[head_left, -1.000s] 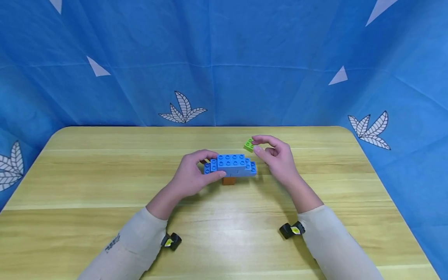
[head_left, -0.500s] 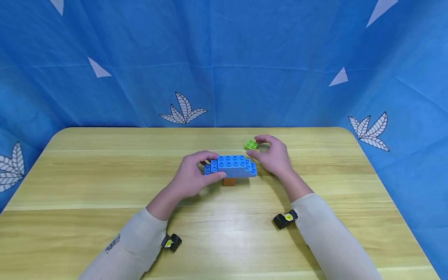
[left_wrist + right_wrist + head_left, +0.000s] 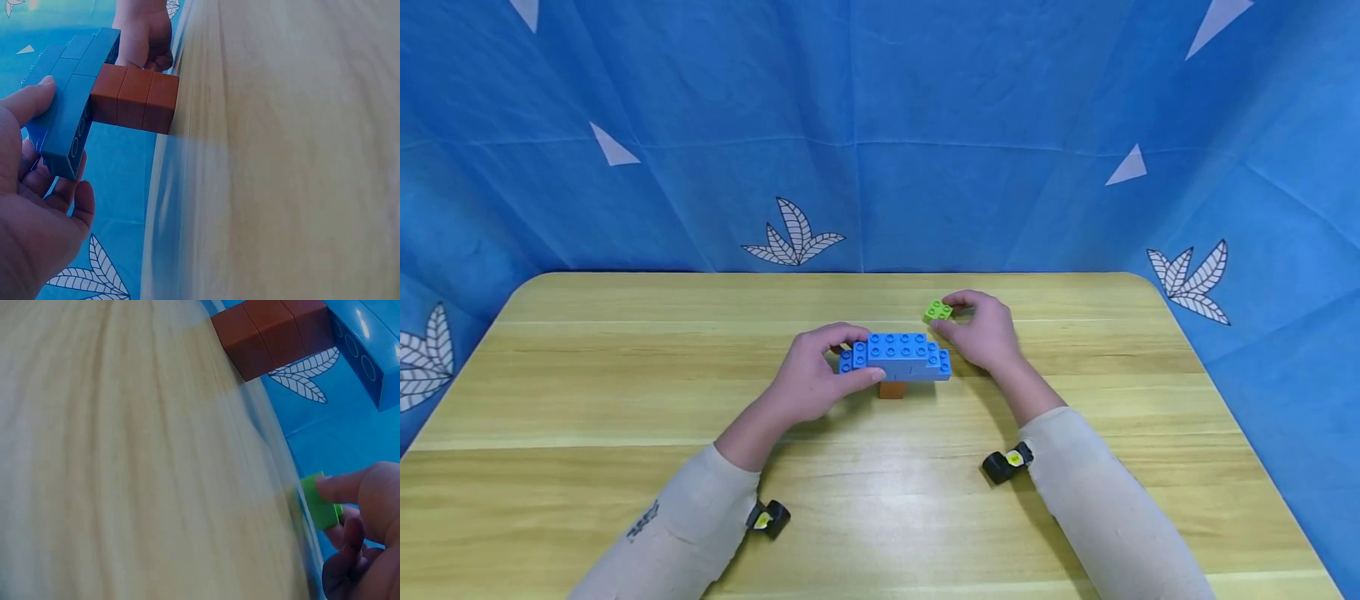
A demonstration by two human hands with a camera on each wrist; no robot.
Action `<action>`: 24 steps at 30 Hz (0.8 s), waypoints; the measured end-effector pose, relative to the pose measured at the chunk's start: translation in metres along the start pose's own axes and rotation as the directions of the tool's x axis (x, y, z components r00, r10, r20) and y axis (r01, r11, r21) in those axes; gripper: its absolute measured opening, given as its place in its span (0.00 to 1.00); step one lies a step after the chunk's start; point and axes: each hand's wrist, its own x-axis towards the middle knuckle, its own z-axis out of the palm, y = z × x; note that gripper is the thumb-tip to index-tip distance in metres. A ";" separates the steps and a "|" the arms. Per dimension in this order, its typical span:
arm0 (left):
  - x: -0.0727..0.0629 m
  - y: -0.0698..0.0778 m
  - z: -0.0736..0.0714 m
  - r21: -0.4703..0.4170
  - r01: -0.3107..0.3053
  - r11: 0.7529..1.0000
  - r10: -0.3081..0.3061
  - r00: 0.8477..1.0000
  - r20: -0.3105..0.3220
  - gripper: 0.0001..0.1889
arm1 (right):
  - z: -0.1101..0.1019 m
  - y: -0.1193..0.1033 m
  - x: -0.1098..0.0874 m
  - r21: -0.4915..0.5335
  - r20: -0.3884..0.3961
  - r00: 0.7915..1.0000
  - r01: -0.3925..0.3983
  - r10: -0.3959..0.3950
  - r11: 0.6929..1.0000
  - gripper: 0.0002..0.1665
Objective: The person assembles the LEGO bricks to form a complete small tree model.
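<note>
In the head view, my left hand [image 3: 812, 375] grips the left part of a stepped stack of blue toy bricks [image 3: 898, 350], thumb on the near side and fingers behind. The blue stack sits on a column of brown bricks [image 3: 134, 97], which stands upright on the table. Behind and to the right, my right hand [image 3: 985, 333] pinches a small bright green brick [image 3: 937, 312] with studs on top, between thumb and fingers. The right wrist view shows the thumb lying on the green brick [image 3: 320, 503]; the other fingers are partly hidden behind it.
The wooden table [image 3: 625, 375] has rounded far corners. A blue cloth [image 3: 925, 167] with leaf and triangle prints hangs just past its far edge. Black wrist devices [image 3: 767, 519] are strapped to both sleeves.
My right hand has shifted slightly left and closed around the green brick, which has turned a little and shows more of its studs. The left hand and blue stack stay nearly still.
</note>
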 end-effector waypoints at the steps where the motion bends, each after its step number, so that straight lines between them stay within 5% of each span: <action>1: 0.000 0.000 0.000 0.002 0.001 1.000 -0.001 1.000 0.000 0.24 | -0.001 -0.001 -0.001 0.007 -0.002 1.000 -0.002 0.002 1.000 0.23; 9: 0.000 0.001 -0.001 -0.001 -0.005 1.000 0.005 1.000 0.002 0.24 | -0.014 -0.018 -0.015 0.113 -0.037 0.999 0.004 0.000 0.994 0.22; 24: 0.000 0.001 0.000 0.001 -0.016 1.000 0.016 1.000 0.001 0.24 | -0.036 -0.051 -0.045 0.274 -0.085 0.979 0.202 -0.186 0.940 0.21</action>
